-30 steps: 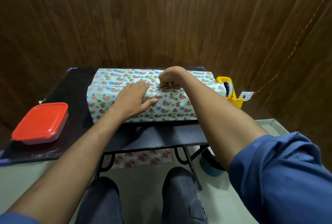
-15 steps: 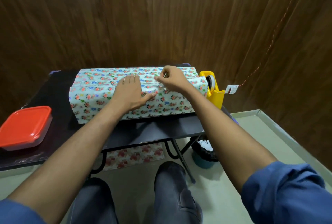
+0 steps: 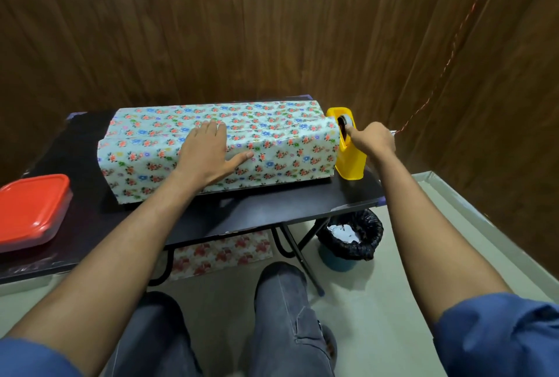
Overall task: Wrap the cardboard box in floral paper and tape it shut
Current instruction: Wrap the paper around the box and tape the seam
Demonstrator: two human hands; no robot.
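Observation:
A long box wrapped in white floral paper (image 3: 272,134) lies across the black table (image 3: 272,210). My left hand (image 3: 208,153) rests flat and open on the middle of its top, pressing the paper seam down. A yellow tape dispenser (image 3: 348,162) stands at the box's right end. My right hand (image 3: 370,139) is at the dispenser's top, its fingertips pinched at the tape roll (image 3: 343,122). Whether a strip of tape is between the fingers is too small to tell.
A red-lidded plastic container (image 3: 30,210) sits at the table's left front. Under the table lie a floral paper scrap (image 3: 223,252) and a bin with a black liner (image 3: 351,234). A wooden wall stands close behind the table. My knees are below the front edge.
My right hand left the seam on top of the box and moved right to the tape dispenser. My left hand stayed pressed on the paper. The view shifted right.

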